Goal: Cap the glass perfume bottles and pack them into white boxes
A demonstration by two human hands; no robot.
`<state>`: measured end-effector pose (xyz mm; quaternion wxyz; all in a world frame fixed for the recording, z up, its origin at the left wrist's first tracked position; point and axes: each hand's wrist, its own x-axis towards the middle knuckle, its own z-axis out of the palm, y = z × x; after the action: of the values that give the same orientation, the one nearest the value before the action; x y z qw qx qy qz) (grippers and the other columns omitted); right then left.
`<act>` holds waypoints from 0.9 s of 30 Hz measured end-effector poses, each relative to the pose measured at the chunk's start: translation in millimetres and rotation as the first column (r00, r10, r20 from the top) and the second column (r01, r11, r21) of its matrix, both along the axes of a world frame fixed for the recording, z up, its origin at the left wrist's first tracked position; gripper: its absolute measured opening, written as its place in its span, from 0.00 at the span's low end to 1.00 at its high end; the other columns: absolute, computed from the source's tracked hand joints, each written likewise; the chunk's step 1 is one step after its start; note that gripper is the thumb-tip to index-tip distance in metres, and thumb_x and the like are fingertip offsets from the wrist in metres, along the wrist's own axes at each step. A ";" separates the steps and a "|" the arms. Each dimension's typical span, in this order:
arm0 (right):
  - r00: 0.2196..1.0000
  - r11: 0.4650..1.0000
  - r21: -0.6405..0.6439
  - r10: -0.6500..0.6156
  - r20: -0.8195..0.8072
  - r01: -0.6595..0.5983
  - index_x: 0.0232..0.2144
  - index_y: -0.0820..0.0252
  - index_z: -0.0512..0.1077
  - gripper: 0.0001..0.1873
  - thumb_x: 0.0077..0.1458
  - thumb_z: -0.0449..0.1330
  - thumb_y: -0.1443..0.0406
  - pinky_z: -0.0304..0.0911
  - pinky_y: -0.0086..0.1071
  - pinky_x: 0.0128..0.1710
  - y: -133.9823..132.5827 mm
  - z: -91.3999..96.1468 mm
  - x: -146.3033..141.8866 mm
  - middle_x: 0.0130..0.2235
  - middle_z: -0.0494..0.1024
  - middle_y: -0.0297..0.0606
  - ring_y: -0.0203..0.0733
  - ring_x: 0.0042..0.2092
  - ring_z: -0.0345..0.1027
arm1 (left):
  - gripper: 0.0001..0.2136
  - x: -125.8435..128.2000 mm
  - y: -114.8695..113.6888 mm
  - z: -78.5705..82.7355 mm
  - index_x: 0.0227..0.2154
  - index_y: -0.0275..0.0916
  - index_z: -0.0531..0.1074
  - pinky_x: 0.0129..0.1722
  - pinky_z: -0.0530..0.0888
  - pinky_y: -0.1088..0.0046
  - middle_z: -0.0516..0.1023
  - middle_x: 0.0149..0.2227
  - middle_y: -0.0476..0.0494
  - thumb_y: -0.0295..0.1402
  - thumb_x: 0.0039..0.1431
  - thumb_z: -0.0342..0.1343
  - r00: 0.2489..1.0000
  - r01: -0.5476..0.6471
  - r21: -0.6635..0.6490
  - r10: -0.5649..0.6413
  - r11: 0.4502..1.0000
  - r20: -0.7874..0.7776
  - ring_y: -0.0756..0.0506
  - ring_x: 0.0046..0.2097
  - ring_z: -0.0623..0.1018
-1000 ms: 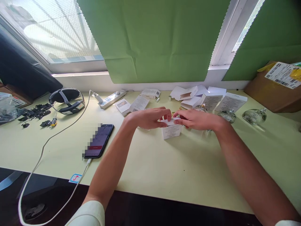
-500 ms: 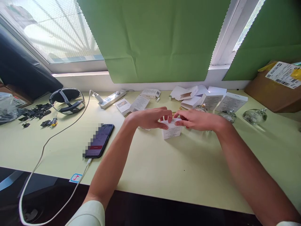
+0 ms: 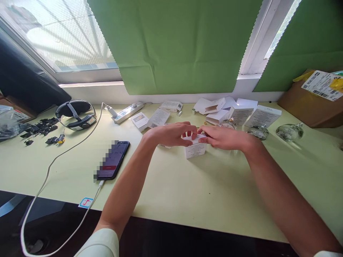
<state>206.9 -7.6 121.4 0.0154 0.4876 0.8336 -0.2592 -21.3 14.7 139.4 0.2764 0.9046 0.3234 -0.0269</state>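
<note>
A small white printed carton [image 3: 195, 151] stands upright on the pale table, between my two hands. My left hand [image 3: 175, 134] has its fingers curled over the carton's top left, thumb against the upper edge. From the other side my right hand [image 3: 218, 136] closes on the top right, its thumb along the front edge. The carton's back is hidden by my fingers. Just right of my right hand stand glass bottles, one partly covered bottle [image 3: 228, 123] and another glass bottle [image 3: 257, 132]. Behind my left hand lie white printed boxes, including a tilted box [image 3: 158, 117].
At the back right are opened white cartons [image 3: 264, 116] and a brown cardboard box [image 3: 312, 103]. A third glass bottle [image 3: 289, 132] stands before it. To the left lie a phone [image 3: 113, 160] on a white cable, a power strip [image 3: 128, 112], a headset [image 3: 76, 116] and black parts [image 3: 40, 127].
Both hands stay at the carton's top. The carton's top panel looks slightly lower and flatter at the front; otherwise little differs.
</note>
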 end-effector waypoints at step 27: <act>0.997 0.979 -0.204 -0.026 -0.076 0.010 0.51 0.42 0.68 0.27 0.59 0.46 0.40 0.61 0.36 0.38 6.2 1.2 7.7 0.34 0.79 0.35 0.46 0.40 0.73 | 0.08 -1.1 6.8 2.0 0.39 0.40 0.69 0.40 0.69 0.74 0.75 0.40 0.48 0.39 0.64 0.53 0.997 0.035 -0.108 -0.027 0.994 0.070 0.51 0.39 0.74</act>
<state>214.6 -1.4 122.6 0.0303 0.4803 0.7983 -0.3621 -22.4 21.5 141.4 0.3359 0.8934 0.2978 -0.0178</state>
